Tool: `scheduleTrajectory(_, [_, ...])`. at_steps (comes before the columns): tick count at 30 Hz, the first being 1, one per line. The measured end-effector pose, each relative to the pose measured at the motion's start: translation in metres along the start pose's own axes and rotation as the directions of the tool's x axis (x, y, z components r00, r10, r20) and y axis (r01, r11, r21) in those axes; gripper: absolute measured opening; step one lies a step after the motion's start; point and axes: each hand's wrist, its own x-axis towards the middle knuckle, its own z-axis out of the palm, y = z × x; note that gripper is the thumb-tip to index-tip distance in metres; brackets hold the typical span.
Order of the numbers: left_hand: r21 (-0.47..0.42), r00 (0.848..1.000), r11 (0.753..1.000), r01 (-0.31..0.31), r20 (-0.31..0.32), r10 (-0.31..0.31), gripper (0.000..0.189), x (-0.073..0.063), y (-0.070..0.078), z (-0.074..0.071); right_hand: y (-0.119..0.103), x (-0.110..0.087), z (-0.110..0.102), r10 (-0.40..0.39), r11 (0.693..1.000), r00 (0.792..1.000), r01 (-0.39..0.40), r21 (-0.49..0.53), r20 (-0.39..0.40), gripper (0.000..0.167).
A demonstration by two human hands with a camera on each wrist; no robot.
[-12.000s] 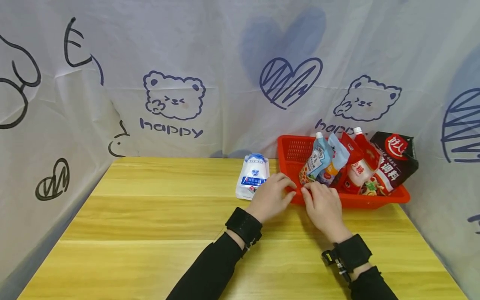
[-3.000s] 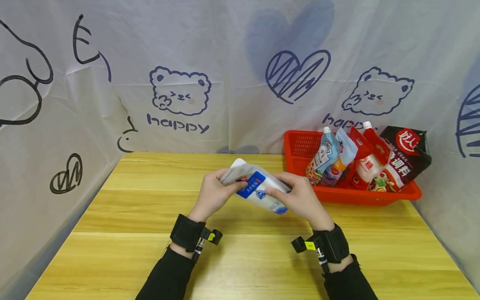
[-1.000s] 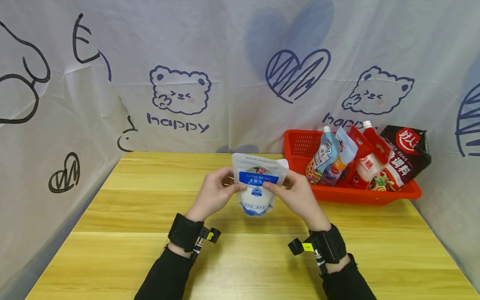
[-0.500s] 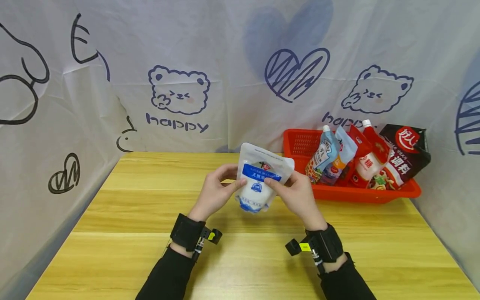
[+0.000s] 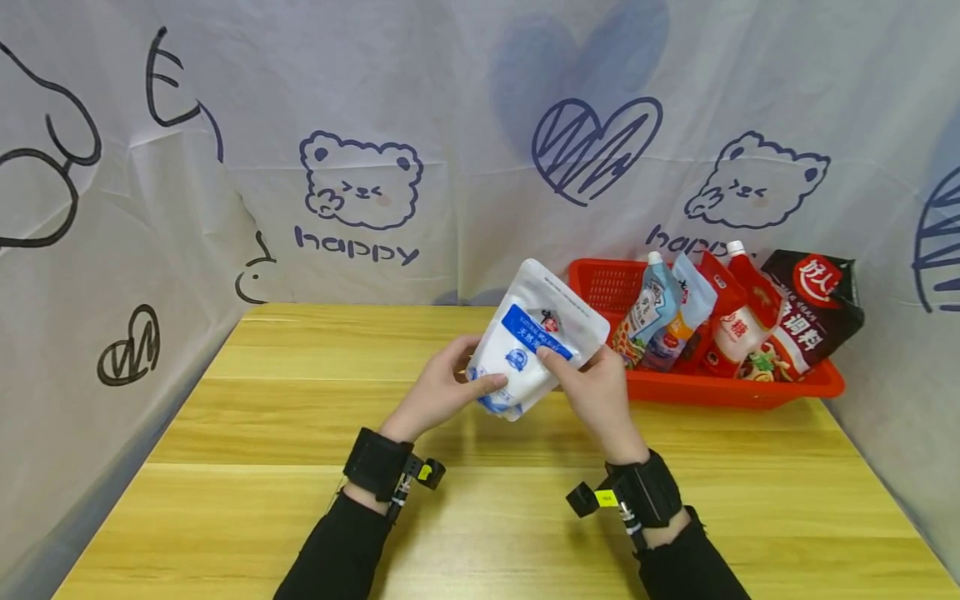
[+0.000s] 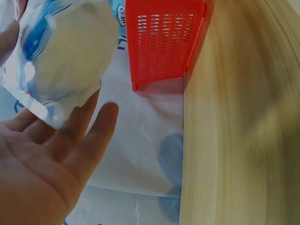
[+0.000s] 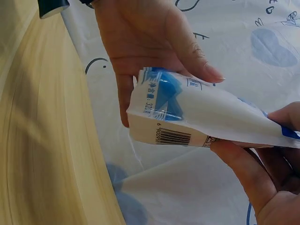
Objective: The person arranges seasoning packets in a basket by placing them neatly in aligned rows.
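A white and blue pouch of sea salt (image 5: 528, 337) is held above the table between both hands, tilted with its top to the upper right. My left hand (image 5: 438, 387) holds its lower left edge, thumb in front and fingers behind. At the right edge, my right hand (image 5: 592, 392) pinches the pouch between a thumb on the label and fingers behind. In the left wrist view the pouch's rounded base (image 6: 70, 51) lies over the left fingers (image 6: 96, 136). The right wrist view shows a barcode (image 7: 173, 137) on the pouch's underside.
A red plastic basket (image 5: 697, 390) stands at the back right of the wooden table (image 5: 300, 425). In it are a light blue spouted pouch (image 5: 648, 308), a purple and orange pouch (image 5: 678, 321), a red capped pouch (image 5: 738, 325) and a black seasoning bag (image 5: 813, 308). A drawn-on cloth (image 5: 465, 125) hangs behind.
Twelve seconds ago the salt pouch lay on the table and both hands were at the basket's rim. Both hands then took up the pouch, turned it upright, and lately tilted and raised its top rightward.
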Motion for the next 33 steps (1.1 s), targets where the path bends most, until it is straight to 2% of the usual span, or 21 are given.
scheduleTrajectory(3, [-0.002,1.0,1.0,-0.018,0.016,0.018,0.056,0.0,-0.002,0.0,0.001,0.0,0.002,0.017,0.999,1.0,-0.017,0.034,0.0,0.05])
scheduleTrajectory(8, [0.004,1.0,1.0,-0.021,-0.005,0.021,0.053,0.001,-0.006,0.001,0.002,0.002,0.0,0.045,0.998,0.998,-0.046,0.034,0.042,0.054])
scheduleTrajectory(12, [0.036,1.0,0.999,-0.007,-0.03,0.008,0.052,0.001,-0.007,0.001,-0.005,0.003,-0.008,0.074,0.997,0.995,-0.072,-0.04,0.059,0.05])
scheduleTrajectory(15, [0.07,0.999,0.997,0.009,-0.032,-0.007,0.053,0.001,-0.007,0.0,-0.013,0.004,-0.018,0.068,0.993,0.997,-0.063,-0.098,0.048,0.045])
scheduleTrajectory(20, [0.125,1.0,0.992,0.001,0.014,-0.003,0.05,0.0,-0.009,-0.004,-0.023,0.005,-0.035,0.092,0.976,0.992,-0.071,-0.206,0.091,0.047])
scheduleTrajectory(23, [0.15,0.998,0.989,-0.013,0.055,0.004,0.049,0.0,-0.011,-0.005,-0.026,0.005,-0.042,0.15,0.953,0.975,-0.098,-0.286,0.165,0.047])
scheduleTrajectory(27, [0.166,0.994,0.986,-0.011,0.108,-0.007,0.049,0.001,-0.015,-0.005,-0.025,0.007,-0.045,0.186,0.939,0.952,-0.1,-0.329,0.242,0.039])
scheduleTrajectory(33, [0.148,0.994,0.989,0.02,0.107,-0.036,0.05,0.002,-0.016,-0.002,-0.022,0.007,-0.043,0.167,0.948,0.963,-0.098,-0.304,0.212,0.034])
